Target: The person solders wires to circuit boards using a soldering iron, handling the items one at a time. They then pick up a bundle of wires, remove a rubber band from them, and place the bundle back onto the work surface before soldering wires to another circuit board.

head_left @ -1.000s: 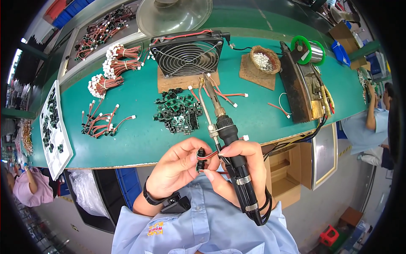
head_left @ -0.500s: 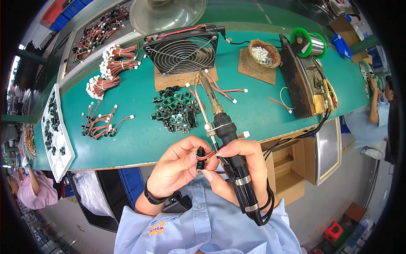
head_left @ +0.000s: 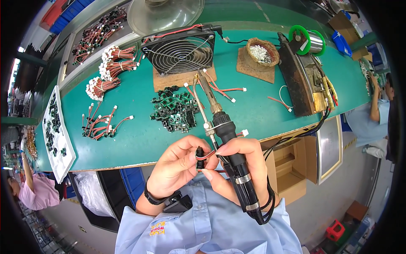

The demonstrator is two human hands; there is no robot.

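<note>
Between the thumb and fingers of my left hand (head_left: pixel 169 169) is a small black component (head_left: pixel 199 153) with a bit of green circuit board at its lower end. My right hand (head_left: pixel 249 158) is closed round a soldering iron (head_left: pixel 225 128) with a thin metal feed tube alongside; its tip points away from me. Thin red wires (head_left: pixel 208 155) run from the component to my right thumb and fingertips, which appear to pinch them. A white plug (head_left: pixel 242 133) shows beyond my right hand. Just past my hands lies a pile of small black-and-green boards (head_left: pixel 175 110).
Behind the pile stands a black fan (head_left: pixel 179 55). Loose cables (head_left: pixel 103 125), bundled cables (head_left: pixel 101 86) and a white tray (head_left: pixel 63 154) lie left. To the right are a bowl of metal bits (head_left: pixel 262 53), an iron stand (head_left: pixel 296 80) and a solder spool (head_left: pixel 311 40). Co-workers are at both sides.
My hands keep the same grip, with the iron and component almost still. The view has shifted slightly. At the far left, a co-worker's arm has moved up.
</note>
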